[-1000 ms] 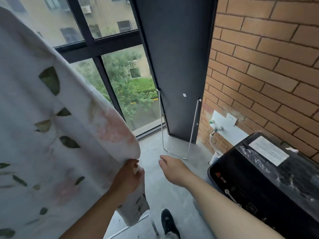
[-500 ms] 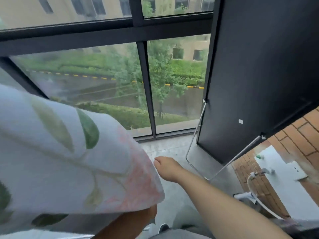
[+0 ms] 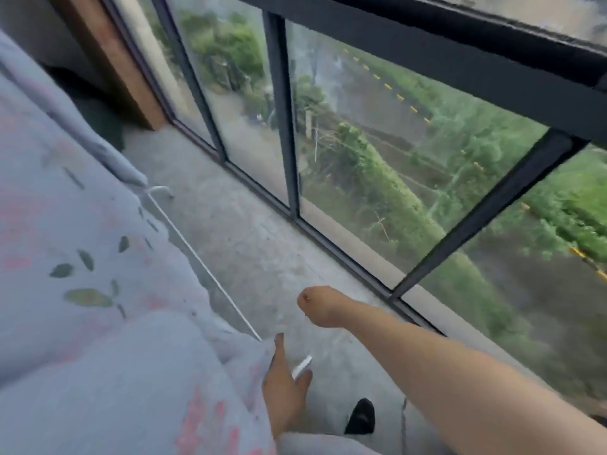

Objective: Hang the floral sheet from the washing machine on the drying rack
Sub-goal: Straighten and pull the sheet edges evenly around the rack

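Observation:
The floral sheet (image 3: 98,290), pale with green leaves and pink blooms, fills the left side and lies draped over the drying rack. One thin white rod of the drying rack (image 3: 203,264) shows along the sheet's right edge. My left hand (image 3: 284,385) sits at the sheet's lower right edge and grips the cloth, thumb up, with a short white rod end beside the fingers. My right hand (image 3: 320,307) hovers over the floor to the right of the rod, bent down at the wrist, with nothing in it. The washing machine is out of view.
A grey concrete floor (image 3: 249,231) runs between the rack and a floor-to-ceiling window with dark frames (image 3: 285,126). A brown wall edge (image 3: 108,60) stands at the far left. My black shoe (image 3: 361,418) is on the floor below my right arm.
The view has swung left and down, away from the brick wall and the black machine. The sheet now lies lower and spread over the rack. My right hand stays out in front, empty.

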